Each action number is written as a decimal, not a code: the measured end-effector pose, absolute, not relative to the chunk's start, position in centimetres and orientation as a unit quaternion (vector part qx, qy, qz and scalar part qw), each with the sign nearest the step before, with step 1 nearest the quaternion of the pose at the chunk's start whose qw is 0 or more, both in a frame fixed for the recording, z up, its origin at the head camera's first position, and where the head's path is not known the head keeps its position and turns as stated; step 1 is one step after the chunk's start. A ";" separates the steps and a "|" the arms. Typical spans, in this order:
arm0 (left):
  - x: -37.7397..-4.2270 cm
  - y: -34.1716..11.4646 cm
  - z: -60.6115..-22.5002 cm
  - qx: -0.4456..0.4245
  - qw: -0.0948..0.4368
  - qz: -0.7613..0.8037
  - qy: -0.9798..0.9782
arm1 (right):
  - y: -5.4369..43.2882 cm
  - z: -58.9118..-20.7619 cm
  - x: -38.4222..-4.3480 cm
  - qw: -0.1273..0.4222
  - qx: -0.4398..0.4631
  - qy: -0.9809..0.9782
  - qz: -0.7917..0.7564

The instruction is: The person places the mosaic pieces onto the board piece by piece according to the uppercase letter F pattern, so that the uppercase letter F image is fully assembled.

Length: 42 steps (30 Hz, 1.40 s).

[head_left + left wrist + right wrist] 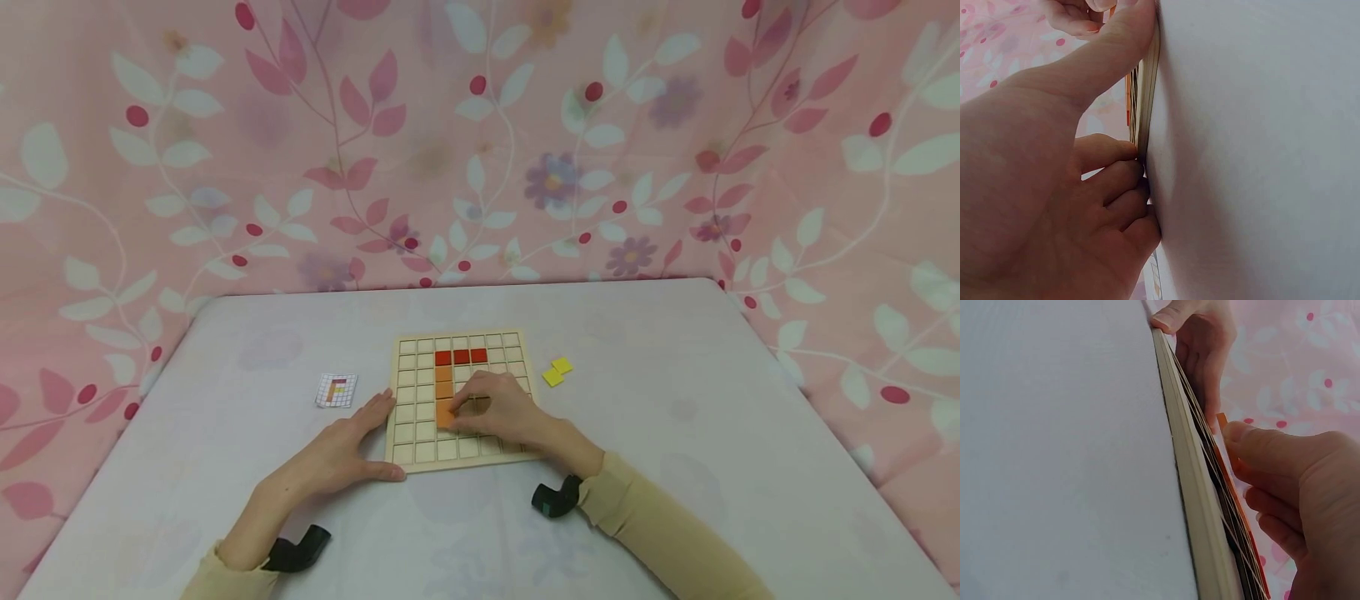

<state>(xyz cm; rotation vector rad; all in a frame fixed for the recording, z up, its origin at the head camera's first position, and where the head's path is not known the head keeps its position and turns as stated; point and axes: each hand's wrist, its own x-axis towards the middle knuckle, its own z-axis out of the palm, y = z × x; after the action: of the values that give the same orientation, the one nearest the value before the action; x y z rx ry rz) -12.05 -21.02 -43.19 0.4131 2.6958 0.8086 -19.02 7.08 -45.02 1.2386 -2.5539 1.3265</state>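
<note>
A wooden grid board point(405, 433) lies on the table. Three red tiles point(461, 357) form a row near its far side, and orange tiles point(444, 389) run toward me in a column below the leftmost red one. At the near end of that column, my right hand point(504, 408) pinches an orange tile point(1229, 447) between thumb and fingertips; the right wrist view has it tilted above the board's surface. My left hand point(337, 454) rests against the board's near left corner, fingers extended along the left edge and thumb at the near edge.
Left of the board lies a small pattern card point(336, 390) with a coloured figure on a grid. Two yellow tiles point(552, 377) lie to the board's right. A pale cloth point(637, 350) covers the table, and a pink floral curtain point(480, 150) hangs behind it.
</note>
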 end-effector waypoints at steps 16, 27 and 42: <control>-12.0 -21.0 -43.3 0.142 0.150 0.284 0.936 | 7.1 -45.5 -19.0 0.002 0.438 -0.807 0.396; -12.0 -21.1 -43.4 0.148 0.144 0.281 0.937 | 7.1 -45.5 -19.0 0.015 0.448 -0.804 0.391; -12.0 -21.1 -43.4 0.153 0.141 0.283 0.936 | 7.2 -45.8 -19.2 0.031 0.462 -0.791 0.399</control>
<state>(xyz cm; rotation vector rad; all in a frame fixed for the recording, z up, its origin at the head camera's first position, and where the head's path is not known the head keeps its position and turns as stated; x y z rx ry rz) -12.03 -21.08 -43.36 0.4404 2.7039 0.8159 -19.18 7.20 -45.84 1.4240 -2.4391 1.2298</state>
